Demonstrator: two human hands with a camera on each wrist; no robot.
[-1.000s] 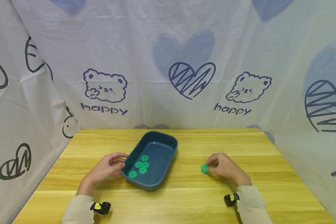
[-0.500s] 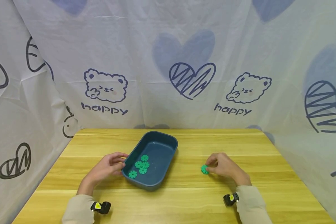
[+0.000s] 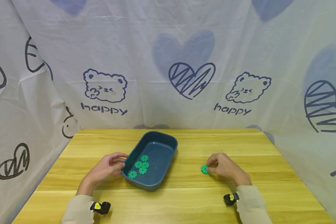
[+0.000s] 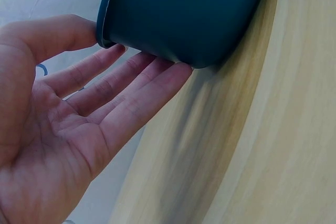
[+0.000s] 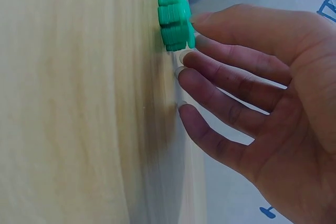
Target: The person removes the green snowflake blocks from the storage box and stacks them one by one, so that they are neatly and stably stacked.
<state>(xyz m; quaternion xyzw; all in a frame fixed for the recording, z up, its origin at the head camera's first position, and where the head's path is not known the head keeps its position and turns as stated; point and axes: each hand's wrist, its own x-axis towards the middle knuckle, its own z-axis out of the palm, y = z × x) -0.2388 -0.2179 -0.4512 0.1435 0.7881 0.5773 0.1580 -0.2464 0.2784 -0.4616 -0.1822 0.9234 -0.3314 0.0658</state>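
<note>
A dark blue rectangular bin [image 3: 163, 165] stands at an angle on the table, several green notched plastic discs [image 3: 142, 170] lying flat at its left end. My left hand [image 3: 109, 166] is at the bin's left side, fingers extended against its outer wall and thumb tip right at the rim [image 4: 107, 11]. To the right of the bin, my right hand [image 3: 224, 166] pinches at a green notched disc [image 3: 203, 169] with thumb and index finger. In the right wrist view it tops a small stack of green discs [image 5: 173, 22]; the other fingers are loosely bent beside it.
The wooden table [image 3: 184, 205] reaches back to a hanging white cloth [image 3: 148, 102] printed with hearts and bears. Cloth also hangs along both sides. A small black camera [image 3: 100, 207] sits at the left wrist, another black camera [image 3: 231, 199] at the right.
</note>
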